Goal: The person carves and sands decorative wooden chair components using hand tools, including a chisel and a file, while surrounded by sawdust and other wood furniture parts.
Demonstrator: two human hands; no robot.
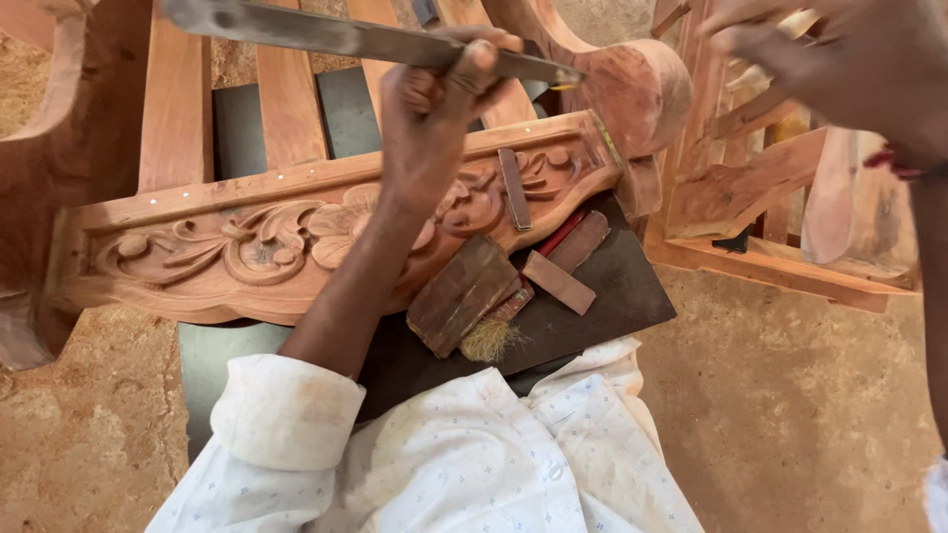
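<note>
My left hand is shut on a long flat metal file and holds it level above a carved wooden rail with flower and scroll relief. The file's tip reaches a rounded wooden scroll end at the rail's right. My right hand is at the top right, blurred, fingers drawn together beside a second wooden frame. Whether it holds anything I cannot tell. A red thread circles its wrist.
A dark board on my lap carries small wood blocks, a worn brush and a red pencil. A narrow strip lies on the rail. Upright slats rise behind. Sawdust covers the floor.
</note>
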